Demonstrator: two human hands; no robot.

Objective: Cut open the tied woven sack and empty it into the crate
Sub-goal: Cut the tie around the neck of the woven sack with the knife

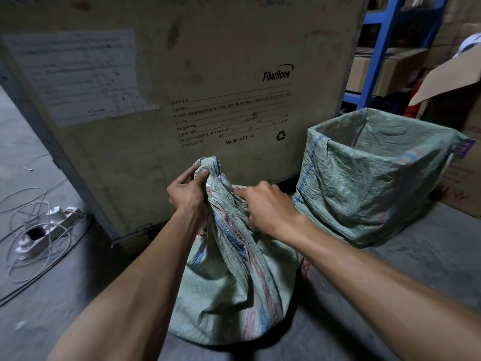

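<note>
Plywood shipping case (182, 74), printed with shipping details, is seen filling the background; nothing in view can be named with certainty as the receiving crate. Lined container (369, 183), draped inside and over its rim with green woven cloth, is noted open-topped on the floor just right of the work and is judged the likely destination. Woven sack (229, 277), green with red and blue stripes, is seen standing on the concrete floor between the forearms, its lower half rounded and full, its upper half gathered into a twisted neck (216, 178). Cloth is judged soft, creased and somewhat slick; the bulging base suggests moderate weight, though contents are hidden. Left hand (186, 190) is seen curled about the neck just under the bunched top, thumb and forefinger pinching the cloth. Right hand (263, 204) is closed on the folds a little lower, forefinger pressed into them. No tie or blade can be made out. Neck is judged the best hold for cutting; for tipping, base corners would be better taken.
</note>
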